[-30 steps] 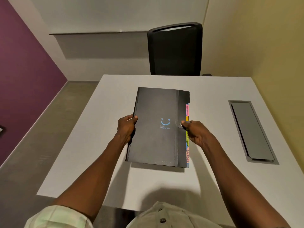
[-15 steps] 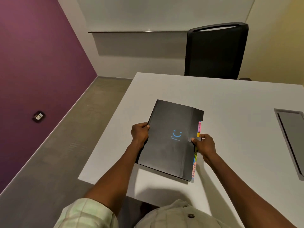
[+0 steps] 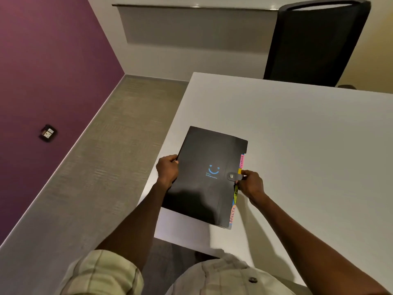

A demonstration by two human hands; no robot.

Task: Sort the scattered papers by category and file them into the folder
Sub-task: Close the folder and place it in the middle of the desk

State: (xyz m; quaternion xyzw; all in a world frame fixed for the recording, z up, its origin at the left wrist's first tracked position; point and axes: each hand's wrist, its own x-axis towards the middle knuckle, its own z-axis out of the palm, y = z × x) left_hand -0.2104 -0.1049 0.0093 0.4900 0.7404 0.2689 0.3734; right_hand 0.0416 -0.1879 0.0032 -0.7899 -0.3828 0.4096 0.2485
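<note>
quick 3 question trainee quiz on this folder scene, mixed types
1. True or false: the black plastic folder with a blue smiley lies closed on the white table.
2. Which hand pinches the grey snap-button strap? A left hand B right hand
3. Fill in: the pink index tab sticks out of the folder's ___ edge.

Key: 1 true; 2 B; 3 right

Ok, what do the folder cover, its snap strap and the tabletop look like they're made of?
Folder: looks like thin matte black plastic sheet; dull sheen, crisp fold line, printed blue smiley. Could be coated card.
Snap strap: grey flexible tab, probably plastic, with a small round stud that looks metallic.
Table: smooth white matte surface, likely laminate; no grain visible.
</note>
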